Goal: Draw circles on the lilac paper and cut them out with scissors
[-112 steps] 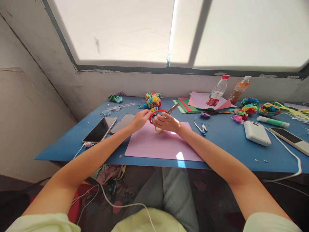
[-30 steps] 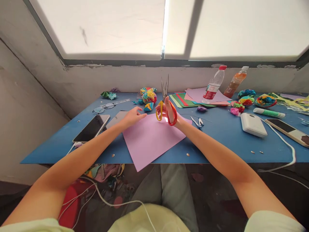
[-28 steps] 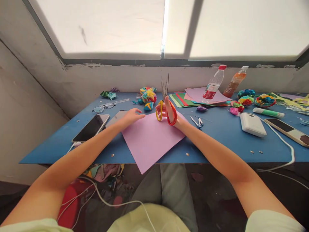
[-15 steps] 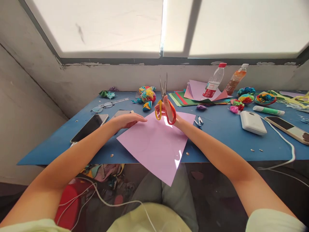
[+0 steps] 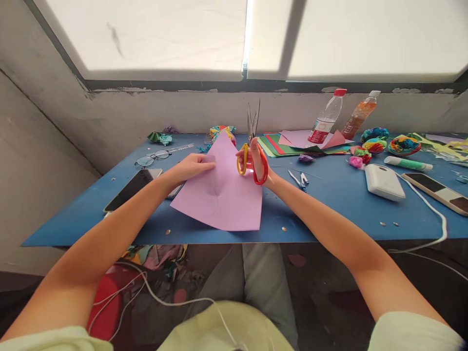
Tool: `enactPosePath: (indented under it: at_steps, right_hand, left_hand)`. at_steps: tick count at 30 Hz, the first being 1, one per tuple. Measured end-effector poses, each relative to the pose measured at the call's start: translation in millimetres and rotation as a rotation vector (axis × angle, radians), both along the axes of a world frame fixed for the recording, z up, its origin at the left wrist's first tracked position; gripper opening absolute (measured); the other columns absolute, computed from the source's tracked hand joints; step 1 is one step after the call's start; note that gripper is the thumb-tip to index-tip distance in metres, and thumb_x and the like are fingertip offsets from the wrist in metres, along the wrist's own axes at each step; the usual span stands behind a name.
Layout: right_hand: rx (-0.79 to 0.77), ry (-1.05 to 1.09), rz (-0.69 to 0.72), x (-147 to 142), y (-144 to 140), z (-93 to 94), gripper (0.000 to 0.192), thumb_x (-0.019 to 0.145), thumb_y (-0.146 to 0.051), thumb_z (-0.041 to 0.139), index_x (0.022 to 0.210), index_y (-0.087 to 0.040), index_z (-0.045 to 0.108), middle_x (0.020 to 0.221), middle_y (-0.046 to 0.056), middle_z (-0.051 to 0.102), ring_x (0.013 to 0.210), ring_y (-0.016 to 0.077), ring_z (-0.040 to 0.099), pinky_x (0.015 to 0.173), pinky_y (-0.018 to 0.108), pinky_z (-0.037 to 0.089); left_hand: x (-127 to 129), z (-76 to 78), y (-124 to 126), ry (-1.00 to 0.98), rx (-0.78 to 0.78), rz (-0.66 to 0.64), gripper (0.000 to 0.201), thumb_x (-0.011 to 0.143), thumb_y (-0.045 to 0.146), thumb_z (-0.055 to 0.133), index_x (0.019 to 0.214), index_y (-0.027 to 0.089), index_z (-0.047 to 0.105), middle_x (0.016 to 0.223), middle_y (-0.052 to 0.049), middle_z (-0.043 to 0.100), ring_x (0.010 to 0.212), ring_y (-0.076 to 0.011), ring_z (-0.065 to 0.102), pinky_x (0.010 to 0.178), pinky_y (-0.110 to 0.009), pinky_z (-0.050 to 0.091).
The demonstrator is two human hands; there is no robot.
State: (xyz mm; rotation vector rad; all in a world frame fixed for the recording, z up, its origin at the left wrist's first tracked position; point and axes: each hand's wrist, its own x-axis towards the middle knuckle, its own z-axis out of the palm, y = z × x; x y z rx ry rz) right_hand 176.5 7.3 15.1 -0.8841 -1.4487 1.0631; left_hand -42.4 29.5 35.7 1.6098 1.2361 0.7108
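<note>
A sheet of purple paper [image 5: 234, 202] is lifted and bent above the blue table, with a faint curved pencil line on it. My left hand [image 5: 190, 166] pinches its left side, thumb on the near face. In my right hand [image 5: 259, 163] is a pair of scissors [image 5: 253, 124] with one red and one yellow handle, its blades slightly parted and pointing up and away. The fingers of that hand pass through the handles, close to the sheet's right side; whether they touch the paper I cannot tell.
Phones [image 5: 133, 192], glasses [image 5: 152, 158] and a ruler lie left. Behind are crumpled paper balls [image 5: 221, 130] and stacked coloured paper [image 5: 272, 146] under a red-capped bottle [image 5: 325, 122]. Rightward sit an orange drink bottle [image 5: 360, 117], a compass-like tool [image 5: 300, 181], a glue stick [image 5: 407, 164] and a white power bank [image 5: 384, 182].
My left hand has closed on the paper and raised it, turning the sheet so that its near corner no longer hangs over the table edge. The scissors stay in my right hand.
</note>
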Motion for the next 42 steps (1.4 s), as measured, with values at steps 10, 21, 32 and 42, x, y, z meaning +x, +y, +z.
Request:
enactPosePath:
  at_steps: [10,21,32,42]
  right_hand:
    - [-0.067,-0.085,0.049,-7,0,-3.3,0.071,0.068,-0.09,0.031,0.071,-0.022,0.052,0.065,0.004,0.049,0.052,0.015,0.045,0.053,0.035,0.04]
    - [-0.103,-0.177,0.033,-7,0,-10.0,0.068,0.074,-0.086,0.03,0.075,-0.022,0.051,0.066,0.003,0.05,0.052,0.0136,0.045,0.055,0.034,0.041]
    - [-0.095,-0.181,0.015,-11,-7,-5.7,0.066,0.077,-0.083,0.032,0.072,-0.021,0.052,0.066,0.003,0.049,0.053,0.0131,0.045,0.057,0.033,0.041]
    - [-0.106,-0.191,0.11,-21,-22,-0.3,0.067,0.079,-0.082,0.031,0.077,-0.019,0.053,0.066,0.002,0.049,0.056,0.0124,0.046,0.057,0.03,0.042]
  left_hand:
    - [-15,11.2,23,-0.335,0.467,0.415,0.014,0.079,0.031,0.061,0.079,0.018,0.066,0.078,-0.003,0.067,0.071,-0.0179,0.064,0.07,-0.029,0.054]
    - [-17,2.0,28,-0.327,0.217,0.31,0.034,0.064,0.022,0.071,0.098,0.022,0.066,0.104,-0.006,0.07,0.094,-0.0257,0.066,0.082,-0.037,0.055]
    - [-19,4.8,28,-0.399,0.093,0.325,0.017,0.071,0.01,0.065,0.088,0.013,0.069,0.091,-0.01,0.072,0.093,-0.0288,0.066,0.091,-0.048,0.051]
    - [-49,45.7,23,-0.991,0.438,0.401,0.022,0.091,0.015,0.047,0.111,0.012,0.054,0.125,-0.009,0.062,0.119,-0.0191,0.054,0.106,-0.035,0.043]
